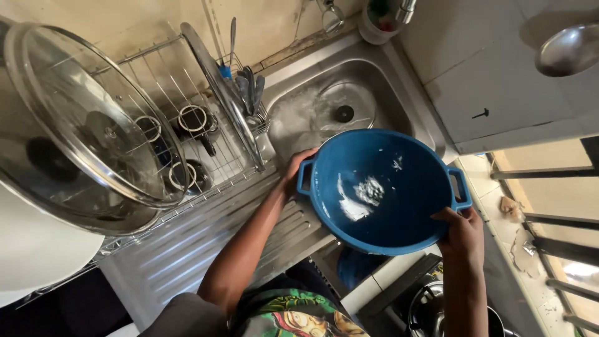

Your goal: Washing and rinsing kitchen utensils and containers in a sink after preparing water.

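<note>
Open sink [299, 118] beyond basin [380, 193]

Blue two-handled basin [380, 193], soap suds inside, held tilted above the steel sink [299, 118].

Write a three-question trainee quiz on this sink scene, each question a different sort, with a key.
1. True or false: the blue bowl is held by both hands.
2. Multiple choice: what shows inside the bowl? A) white suds B) rice C) cutlery
3. Fill in: the glass lid leans in the dish ____ left of the sink.

Key:
1. True: the left hand grips one handle, and the right hand holds the rim by the other.
2. A
3. rack
</note>
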